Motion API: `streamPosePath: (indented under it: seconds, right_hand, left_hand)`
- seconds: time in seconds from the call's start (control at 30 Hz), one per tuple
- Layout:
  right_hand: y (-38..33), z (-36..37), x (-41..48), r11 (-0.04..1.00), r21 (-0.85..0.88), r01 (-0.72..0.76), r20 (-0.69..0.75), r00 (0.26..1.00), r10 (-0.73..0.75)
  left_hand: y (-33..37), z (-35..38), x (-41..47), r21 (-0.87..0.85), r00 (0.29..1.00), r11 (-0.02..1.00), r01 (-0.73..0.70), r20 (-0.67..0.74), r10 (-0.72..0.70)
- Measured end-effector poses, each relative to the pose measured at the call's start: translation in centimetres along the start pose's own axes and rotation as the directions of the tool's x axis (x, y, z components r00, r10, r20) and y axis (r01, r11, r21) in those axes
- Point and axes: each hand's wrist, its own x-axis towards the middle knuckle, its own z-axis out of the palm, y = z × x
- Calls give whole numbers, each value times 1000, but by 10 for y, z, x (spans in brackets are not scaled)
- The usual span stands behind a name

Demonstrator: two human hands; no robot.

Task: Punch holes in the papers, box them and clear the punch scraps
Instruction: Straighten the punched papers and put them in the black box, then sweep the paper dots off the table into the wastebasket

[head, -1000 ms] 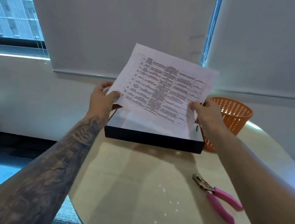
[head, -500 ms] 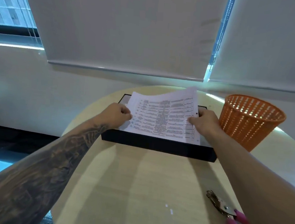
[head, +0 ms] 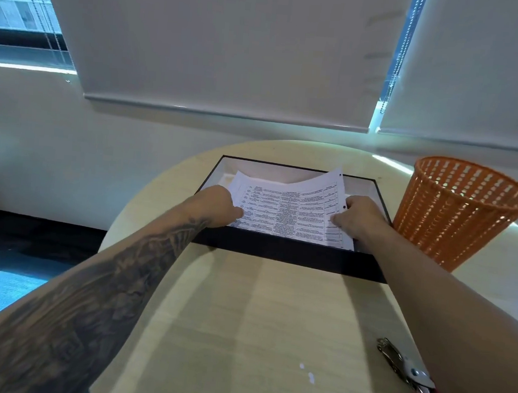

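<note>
A printed sheet of paper (head: 287, 208) with punched holes along its right edge lies inside the shallow black box (head: 287, 256), its far right corner curling upward. My left hand (head: 220, 204) grips the sheet's left edge and my right hand (head: 358, 216) grips its right edge, both inside the box. A pink-handled hole punch (head: 408, 374) lies on the round wooden table (head: 242, 319) at the near right, beside my right forearm. Several small white paper scraps (head: 310, 376) dot the table near the front.
An orange mesh waste basket (head: 458, 212) stands on the table right of the box. The wall and lowered window blinds are just behind the table. The table's rounded left edge drops to a dark floor.
Both hands brought the sheet down from in front of the blinds into the box, where it now lies nearly flat. The view has tilted down and left.
</note>
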Motion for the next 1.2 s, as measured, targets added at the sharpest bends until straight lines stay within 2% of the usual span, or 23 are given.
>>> streamPosePath:
  seconds: [0.17, 0.23, 0.33, 0.4, 0.47, 0.53, 0.67, 0.8, 0.9, 1.03, 1.2]
  right_hand:
    - [-1, 0, 1, 996, -81, -31, -29, 999, 29]
    - [-3, -6, -7, 997, -82, 3, -93, 996, -11]
    - [-8, -23, -31, 983, -68, 171, -182, 966, -181]
    - [-7, -33, -59, 958, -54, 280, -203, 937, -285]
    - [-1, -39, -94, 933, -48, 358, -169, 917, -361]
    - [10, -37, -133, 914, -31, 406, -102, 908, -407]
    - [37, -23, -206, 903, -5, 429, -11, 903, -429]
    - [61, -12, -253, 905, -35, 424, 74, 904, -421]
    - [77, -10, -277, 885, -94, 455, 66, 890, -451]
    - [92, -4, -296, 847, -118, 519, 28, 854, -520]
    - [96, -4, -306, 821, -96, 563, 14, 826, -564]
  left_hand:
    - [6, -5, -7, 39, 999, 999, -6, 35, 5]
    - [7, -9, -12, 25, 1000, 1000, 1, -1, -1]
    - [7, -17, -27, -50, 991, 999, -12, -135, 5]
    - [6, -20, -43, -150, 966, 986, -72, -258, 31]
    - [4, -17, -66, -216, 930, 961, -173, -357, 87]
    - [4, -7, -94, -241, 905, 934, -262, -398, 151]
    - [16, 33, -155, -319, 909, 873, -370, -318, 269]
    - [27, 85, -196, -273, 900, 860, -430, -208, 384]
    - [36, 105, -219, -142, 855, 848, -511, -188, 484]
    - [42, 118, -239, -63, 828, 841, -537, -227, 512]
    - [40, 124, -250, -75, 806, 815, -575, -223, 549]
